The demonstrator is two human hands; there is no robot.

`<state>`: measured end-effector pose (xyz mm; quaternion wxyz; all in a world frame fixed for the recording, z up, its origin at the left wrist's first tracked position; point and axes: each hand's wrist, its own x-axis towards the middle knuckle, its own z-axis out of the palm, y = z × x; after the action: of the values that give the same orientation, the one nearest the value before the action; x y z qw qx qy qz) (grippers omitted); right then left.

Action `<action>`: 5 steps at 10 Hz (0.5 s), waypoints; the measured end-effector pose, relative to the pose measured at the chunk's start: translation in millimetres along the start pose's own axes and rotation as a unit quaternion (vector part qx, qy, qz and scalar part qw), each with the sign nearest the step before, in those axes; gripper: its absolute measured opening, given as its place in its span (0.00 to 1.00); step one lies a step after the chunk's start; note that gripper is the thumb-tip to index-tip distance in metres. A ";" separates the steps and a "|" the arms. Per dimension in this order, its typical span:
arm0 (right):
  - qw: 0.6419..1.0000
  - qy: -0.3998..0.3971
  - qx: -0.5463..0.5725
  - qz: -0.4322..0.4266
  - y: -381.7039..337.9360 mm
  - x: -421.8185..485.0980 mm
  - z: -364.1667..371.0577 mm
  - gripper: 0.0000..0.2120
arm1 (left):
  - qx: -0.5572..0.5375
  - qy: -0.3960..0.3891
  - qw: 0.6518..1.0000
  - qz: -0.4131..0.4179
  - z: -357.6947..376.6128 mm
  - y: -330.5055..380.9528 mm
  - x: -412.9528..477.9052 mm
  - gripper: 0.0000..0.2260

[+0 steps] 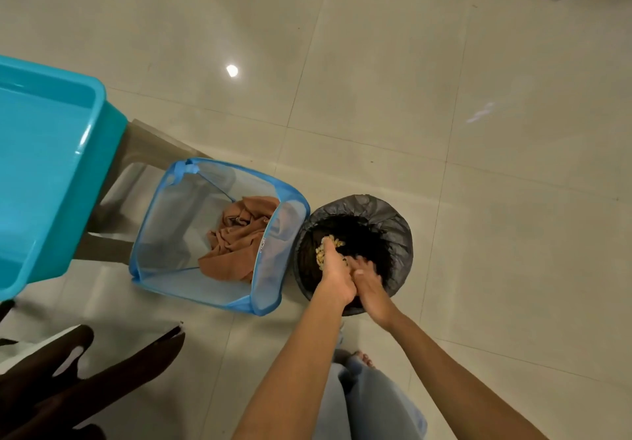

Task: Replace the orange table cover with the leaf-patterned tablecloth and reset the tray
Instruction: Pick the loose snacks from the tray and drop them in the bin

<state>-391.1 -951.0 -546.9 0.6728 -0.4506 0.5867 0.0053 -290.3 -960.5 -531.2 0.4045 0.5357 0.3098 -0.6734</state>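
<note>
Far left: turquoise plastic tub (51,166), raised on a grey stand (150,152), interior apparently bare.
Lower left: dark brown patterned fabric (85,381) over a pale surface; leaf shapes possible, not certain enough to call it the leaf-patterned tablecloth.
Left of centre: blue mesh hamper (164,234) on the tiled floor (444,97), standing just beside the tub's stand.
Inside the hamper: orange table cover (239,238), crumpled in a heap against the right-hand wall.
Centre: round bin with black liner (393,220), just beside the hamper, rims near or touching.
Over the bin: left hand (333,275) and right hand (371,285), pressed side by side above the opening.
Left hand fingers: curled and closed around a clump of small pale yellow bits (333,244), partly spilling past the fingertips.
Right hand fingers: blurred by motion, loosely extended against the left palm edge; whether brushing or gripping, cannot tell.
Below the hands: pale blue trouser leg (359,402) and a bare foot on the floor.
Done, by the look of it: orange cover off the table and dropped in the hamper.
In hand: crumbs or scraps being emptied into the bin, probably table or tray debris.
Left to do: spreading the leaf-patterned cloth and resetting the tray; neither table top nor tray in view, so progress there unknown.
Stage: roughly the first half, clearing nearly finished, laying not shown.
</note>
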 end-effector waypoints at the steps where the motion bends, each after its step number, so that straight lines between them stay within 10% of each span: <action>1: 0.998 0.041 -0.026 -0.041 3.4 4.2 -3.1 0.44 | 0.042 0.023 0.999 0.026 0.2 0.3 4.1 0.38; 4: 0.993 0.056 0.010 -0.099 -17.3 12.9 10.8 0.24 | 0.089 -0.030 0.985 0.144 12.9 -12.3 -2.6 0.30; 5: 0.995 0.045 -0.039 -0.082 -11.4 7.1 12.7 0.21 | -0.130 -0.099 0.986 0.028 17.9 -17.2 0.3 0.37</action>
<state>-372.8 -953.7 -546.9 0.6257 -0.5226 0.5772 -0.0476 -313.9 -967.5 -527.5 0.5180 0.4174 0.3379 -0.6658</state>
